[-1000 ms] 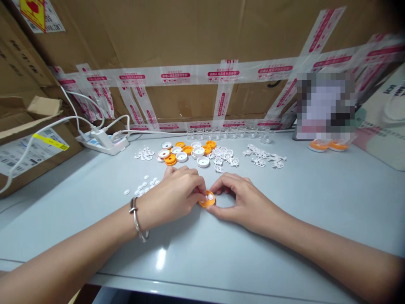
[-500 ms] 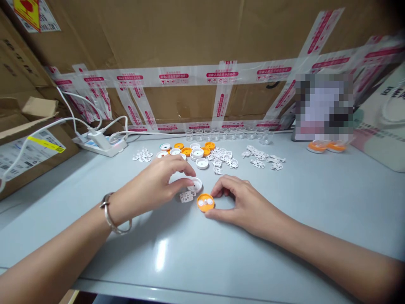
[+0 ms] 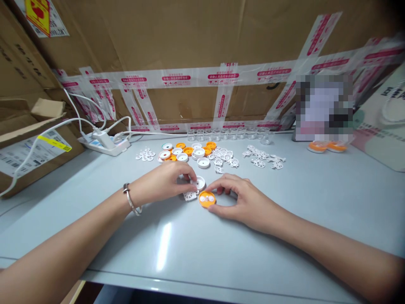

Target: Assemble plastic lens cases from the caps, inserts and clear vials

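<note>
My right hand (image 3: pixel 236 196) grips the rim of a shallow orange round cap (image 3: pixel 207 204) between thumb and fingers. Small white parts (image 3: pixel 207 198) sit inside that cap. My left hand (image 3: pixel 169 181), with a metal bracelet on its wrist, has its thumb and fingertips on the left edge of a white round cap (image 3: pixel 200 183), whose left side they partly hide. A white openwork plastic piece (image 3: pixel 190 196) lies just below the left fingertips, next to the orange cap.
Behind the hands lie several white and orange caps (image 3: pixel 203 163), a pile of small white pieces (image 3: pixel 145 154) and white openwork parts (image 3: pixel 259 163). Clear cups (image 3: pixel 233 134) line the back. A power strip (image 3: pixel 120 147), an open carton (image 3: pixel 34 156) and a pixelated object (image 3: pixel 324 107) stand around.
My left hand has moved slightly right, its thumb and fingers now closer in on the white cap. My right hand keeps its grip on the orange cap. The view has shifted a little.
</note>
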The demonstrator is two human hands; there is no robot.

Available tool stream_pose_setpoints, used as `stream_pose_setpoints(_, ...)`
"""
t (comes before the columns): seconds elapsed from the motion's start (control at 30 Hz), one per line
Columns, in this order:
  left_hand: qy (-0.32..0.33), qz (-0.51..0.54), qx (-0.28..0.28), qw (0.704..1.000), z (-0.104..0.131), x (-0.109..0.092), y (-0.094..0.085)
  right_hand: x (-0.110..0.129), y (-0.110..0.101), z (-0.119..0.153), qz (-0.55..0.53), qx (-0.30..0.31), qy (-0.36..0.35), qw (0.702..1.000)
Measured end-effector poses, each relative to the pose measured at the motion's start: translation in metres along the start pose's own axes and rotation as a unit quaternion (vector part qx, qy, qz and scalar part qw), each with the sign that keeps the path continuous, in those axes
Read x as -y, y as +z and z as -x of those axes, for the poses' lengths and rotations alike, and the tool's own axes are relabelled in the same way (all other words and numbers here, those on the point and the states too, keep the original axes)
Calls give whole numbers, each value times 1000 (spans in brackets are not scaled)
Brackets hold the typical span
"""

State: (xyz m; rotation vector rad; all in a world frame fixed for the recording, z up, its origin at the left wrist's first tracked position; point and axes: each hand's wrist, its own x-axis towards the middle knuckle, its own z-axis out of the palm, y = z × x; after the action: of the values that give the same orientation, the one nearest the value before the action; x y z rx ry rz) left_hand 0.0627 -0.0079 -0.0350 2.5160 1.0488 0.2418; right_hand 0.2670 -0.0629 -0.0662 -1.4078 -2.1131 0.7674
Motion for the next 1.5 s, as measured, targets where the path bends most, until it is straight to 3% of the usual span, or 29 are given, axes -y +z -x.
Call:
stream_pose_setpoints(0.33,53,36,-31,997,-5,4,8,-1,1,0,-4,-2,6,1000)
stream_pose_setpoints(0.43,34,109,-46,992,-7,9,8,-2,0,0,-8,-3,0,1000)
stream_pose_setpoints(0.6,-17,347,-23,937,-9,14,6,-5,-7,-4,-102,-11,33,994)
stream_pose_setpoints(0.67,-19,398,-9,917,-8,12,5,-5,-12,-6,-161,-46,52,984)
stream_pose_setpoints(0.77,2,426,0,905,-7,5,6,-2,-15,-8,-225,-91,23,970)
stream_pose_setpoints(0.97,-8,373,8,928,-5,-6,3,2,-10,-11,-285,-41,8,958)
stream_pose_setpoints(1.1,17,188,26,982,7,-2,-10,1,-11,-13,-287,-35,17,957)
stream_pose_setpoints(1.17,12,80,54,995,14,-1,-13,1,-12,-13,-278,-38,29,959)
stream_pose_setpoints(1.3,10,-25,70,997,17,-4,-5,1,-10,-14,-254,-47,51,965)
stream_pose_setpoints(1.5,-10,-57,58,997,12,-2,-1,-1,-2,-14,-231,-33,63,970)
